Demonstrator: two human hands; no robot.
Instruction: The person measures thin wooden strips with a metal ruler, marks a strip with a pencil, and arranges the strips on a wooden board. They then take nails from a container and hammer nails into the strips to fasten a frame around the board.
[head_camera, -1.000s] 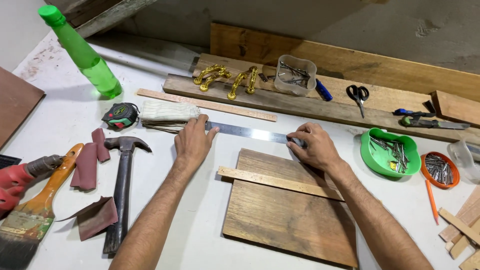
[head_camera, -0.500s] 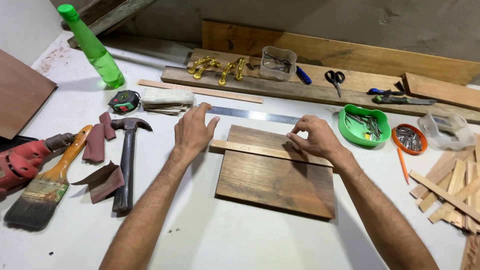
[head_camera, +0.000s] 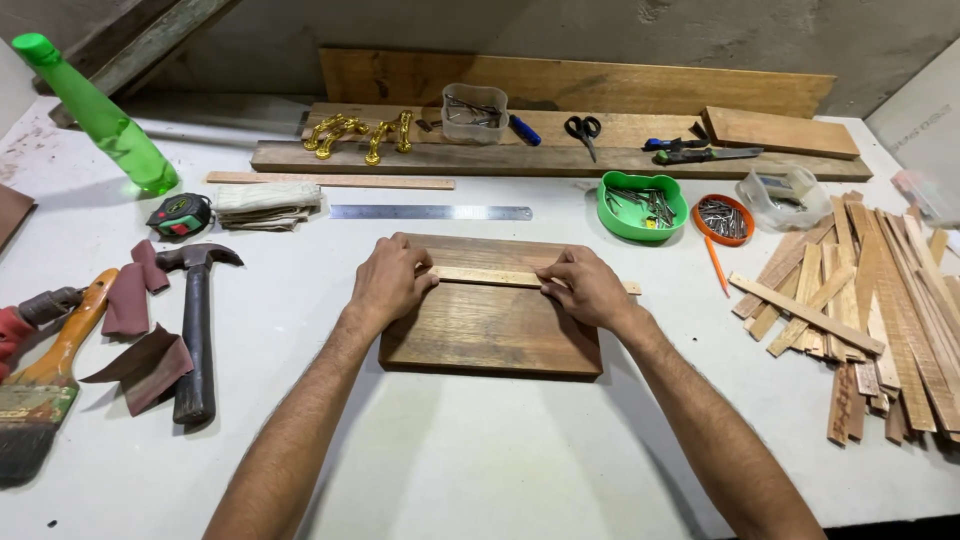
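Nearest the camera, two bare forearms reach over the white worktop to a dark rectangular wooden board lying flat at its centre. Across the board's upper part lies a thin pale wood strip, running left to right and overhanging the board's right edge. The left hand rests palm down on the strip's left end, fingers together and curled over it. The right hand pinches the strip near its right end, fingertips pressed on it.

Left of the board lie a claw hammer, scraps of dark red sandpaper and a paintbrush. To the right lies a loose pile of wood slats.

Beyond the board, a steel ruler lies parallel to it, near but apart. A tape measure, a folded cloth and a green plastic bottle sit at far left. A green bowl and an orange lid of nails sit at far right. Gold handles and scissors rest on rear planks.

Risk assessment: the strip appears held by hand pressure alone, with no clamp visible. Uneven pressure from either hand could skew it on the board. The overhanging right end could be knocked, pivoting the strip.
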